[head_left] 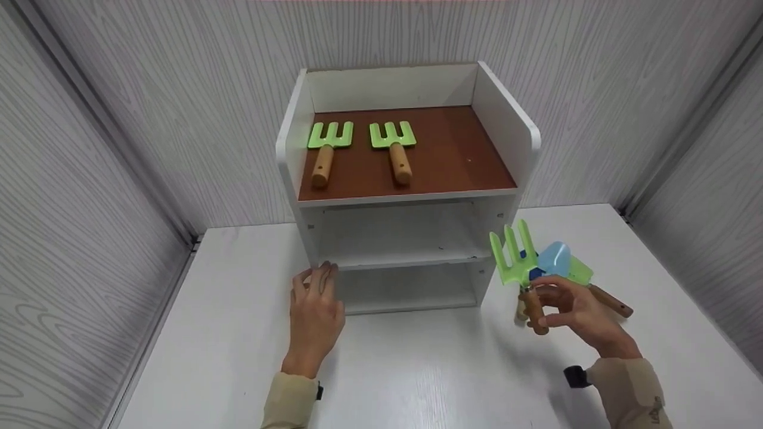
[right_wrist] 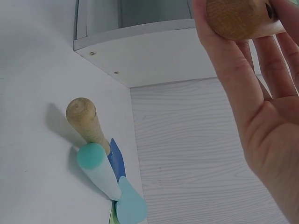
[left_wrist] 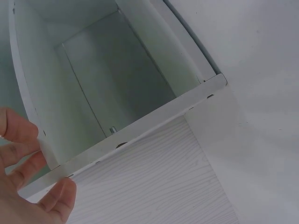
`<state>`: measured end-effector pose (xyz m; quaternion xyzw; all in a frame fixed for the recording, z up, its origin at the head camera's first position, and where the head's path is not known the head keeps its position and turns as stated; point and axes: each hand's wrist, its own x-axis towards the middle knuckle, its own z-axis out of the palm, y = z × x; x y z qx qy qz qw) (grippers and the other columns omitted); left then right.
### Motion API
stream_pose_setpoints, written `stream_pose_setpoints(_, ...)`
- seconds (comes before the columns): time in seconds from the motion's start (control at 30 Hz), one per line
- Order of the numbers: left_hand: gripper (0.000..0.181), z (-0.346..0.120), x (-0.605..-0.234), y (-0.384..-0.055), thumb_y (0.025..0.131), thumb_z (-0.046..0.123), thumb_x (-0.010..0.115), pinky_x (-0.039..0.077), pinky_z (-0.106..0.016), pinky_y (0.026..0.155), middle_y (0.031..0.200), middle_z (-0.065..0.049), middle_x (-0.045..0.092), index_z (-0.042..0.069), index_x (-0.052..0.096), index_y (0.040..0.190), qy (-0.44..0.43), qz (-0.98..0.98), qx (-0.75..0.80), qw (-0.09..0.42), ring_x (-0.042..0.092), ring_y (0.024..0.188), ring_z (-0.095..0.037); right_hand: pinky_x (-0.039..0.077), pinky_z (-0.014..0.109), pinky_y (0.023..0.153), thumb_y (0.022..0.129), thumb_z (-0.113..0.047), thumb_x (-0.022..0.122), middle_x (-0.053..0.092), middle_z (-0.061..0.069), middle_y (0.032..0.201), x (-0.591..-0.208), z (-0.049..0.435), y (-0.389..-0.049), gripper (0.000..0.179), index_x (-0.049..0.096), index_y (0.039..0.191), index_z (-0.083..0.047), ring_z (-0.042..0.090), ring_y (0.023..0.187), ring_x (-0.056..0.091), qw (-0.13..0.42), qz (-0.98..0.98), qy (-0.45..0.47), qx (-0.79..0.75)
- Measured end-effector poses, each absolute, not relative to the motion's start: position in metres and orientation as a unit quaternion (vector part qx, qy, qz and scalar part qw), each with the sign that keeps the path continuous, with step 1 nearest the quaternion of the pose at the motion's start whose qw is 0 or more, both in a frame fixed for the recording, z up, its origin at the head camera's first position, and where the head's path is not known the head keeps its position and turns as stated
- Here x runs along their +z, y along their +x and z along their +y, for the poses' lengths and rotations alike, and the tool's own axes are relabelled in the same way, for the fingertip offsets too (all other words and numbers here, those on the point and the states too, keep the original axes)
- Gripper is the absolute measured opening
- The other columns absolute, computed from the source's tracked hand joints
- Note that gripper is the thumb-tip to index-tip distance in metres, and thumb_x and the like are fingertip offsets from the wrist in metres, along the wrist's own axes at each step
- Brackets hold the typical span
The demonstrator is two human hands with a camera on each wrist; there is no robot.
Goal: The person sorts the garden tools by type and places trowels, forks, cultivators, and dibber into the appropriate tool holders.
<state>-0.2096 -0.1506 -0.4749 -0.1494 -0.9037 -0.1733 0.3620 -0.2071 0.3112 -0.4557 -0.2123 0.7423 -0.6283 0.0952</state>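
My right hand [head_left: 575, 307] pinches the wooden handle of a green garden fork [head_left: 517, 262], whose three prongs point up and away from me. The handle's round end also shows at the top of the right wrist view. To the left, my left hand [head_left: 316, 310] grips the front edge of the side panel of a white shelf unit [left_wrist: 140, 121], fingers on both sides of the board. Two more green forks lie apart on the brown top board: the left fork [head_left: 331, 136] and the middle fork [head_left: 393, 136], handles toward me.
Beside the unit's right side lies a pile: a light blue trowel [head_left: 554, 259], a dark blue blade [right_wrist: 117, 158] with a pale wooden handle [right_wrist: 84, 116], and a green tool with a brown handle [head_left: 611, 301]. Grained walls [head_left: 107, 149] stand behind and at both sides.
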Motion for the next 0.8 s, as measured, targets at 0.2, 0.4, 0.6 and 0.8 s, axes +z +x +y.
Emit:
stream_pose_setpoints(0.2,0.052,-0.151,-0.475,-0.210,0.078,-0.007,0.071,0.051,-0.054,0.088,0.129,-0.019,0.061,-0.008,0.062,0.129,-0.149,-0.903,-0.180,0.361,0.050,0.113,-0.043,0.059,0.037,0.078,0.081,0.017,0.069,0.072,0.014,0.118,-0.452,0.305,-0.211,0.058,0.057,0.134,-0.003,0.019,0.099,0.070,0.104,0.721,-0.247,-0.639)
stream_pose_setpoints(0.4,0.052,-0.150,-0.474,-0.209,0.078,-0.007,0.072,0.051,-0.054,0.088,0.129,-0.018,0.061,-0.008,0.063,0.129,-0.148,-0.904,-0.178,0.359,0.050,0.112,-0.043,0.058,0.037,0.080,0.082,0.013,0.071,0.072,0.004,0.118,-0.441,0.302,-0.212,0.056,0.058,0.133,-0.005,0.017,0.102,0.068,0.108,0.739,-0.230,-0.624)
stream_pose_setpoints(0.6,0.053,-0.150,-0.474,-0.210,0.077,-0.008,0.074,0.051,-0.054,0.087,0.129,-0.018,0.061,-0.008,0.063,0.129,-0.146,-0.904,-0.176,0.362,0.050,0.112,-0.043,0.058,0.037,0.081,0.081,0.013,0.071,0.072,0.006,0.119,-0.434,0.293,-0.215,0.056,0.057,0.133,-0.002,0.020,0.104,0.069,0.100,0.744,-0.227,-0.620)
stream_pose_setpoints(0.8,0.054,-0.149,-0.475,-0.210,0.076,-0.008,0.073,0.051,-0.054,0.087,0.130,-0.018,0.061,-0.008,0.062,0.129,-0.147,-0.903,-0.177,0.362,0.050,0.112,-0.043,0.059,0.036,0.081,0.081,0.019,0.066,0.071,0.008,0.120,-0.435,0.282,-0.222,0.057,0.054,0.134,0.001,0.022,0.102,0.070,0.083,0.715,-0.269,-0.641)
